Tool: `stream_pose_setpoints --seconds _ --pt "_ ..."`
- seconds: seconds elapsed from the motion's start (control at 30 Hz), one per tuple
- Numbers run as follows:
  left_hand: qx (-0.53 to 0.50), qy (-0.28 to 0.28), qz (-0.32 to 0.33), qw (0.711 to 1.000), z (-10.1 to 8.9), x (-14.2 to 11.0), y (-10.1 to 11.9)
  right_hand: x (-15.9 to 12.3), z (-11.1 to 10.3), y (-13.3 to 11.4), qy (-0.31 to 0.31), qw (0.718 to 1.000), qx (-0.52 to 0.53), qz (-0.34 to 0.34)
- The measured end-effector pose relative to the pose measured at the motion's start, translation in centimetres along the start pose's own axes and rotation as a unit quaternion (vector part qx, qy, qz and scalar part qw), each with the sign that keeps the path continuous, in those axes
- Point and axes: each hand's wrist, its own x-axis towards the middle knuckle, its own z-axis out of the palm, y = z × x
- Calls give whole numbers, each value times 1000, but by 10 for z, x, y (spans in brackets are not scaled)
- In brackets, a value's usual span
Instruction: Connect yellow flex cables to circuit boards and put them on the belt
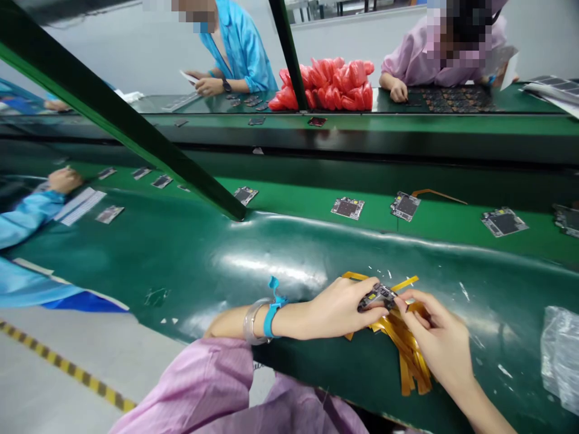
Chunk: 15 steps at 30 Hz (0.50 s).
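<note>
My left hand (346,307) is closed around a small dark circuit board (379,296), thumb on the near edge and fingers over the far one. At the board's right edge, my right hand (434,331) pinches with thumb and forefinger. What sits between those fingertips is too small to make out; it may be the end of a flex cable. Beneath both hands lies a loose pile of orange flex cables (409,355), fanned toward the table's front edge. A blue wrist strap (271,318) and a clear band circle my left wrist.
Circuit boards (347,208) lie spaced along the green belt; one (406,206) has an orange cable attached. A green post (181,163) slants down to the table. Clear plastic bags (561,355) lie at right. Co-workers sit opposite near red bundles (335,84); a blue sleeve (34,217) reaches in at left.
</note>
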Motion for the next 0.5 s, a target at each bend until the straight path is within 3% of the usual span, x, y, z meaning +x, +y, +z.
stream_pose_setpoints --seconds 0.1,0.2,0.3,0.4,0.5 --pt "-24 -12 -8 1000 2 2 -1 1 3 0 19 999 -25 -36" --pt "-141 -48 -45 988 0 6 -1 2 2 -1 14 999 -13 -41" --pt "-265 -78 -84 957 -5 9 -2 3 -6 -5 -61 990 116 61" --pt "-303 -98 -119 940 -10 11 -4 3 -14 -11 -122 945 241 183" --pt "-322 -119 -126 931 -11 11 -7 2 -16 -15 -144 934 230 230"
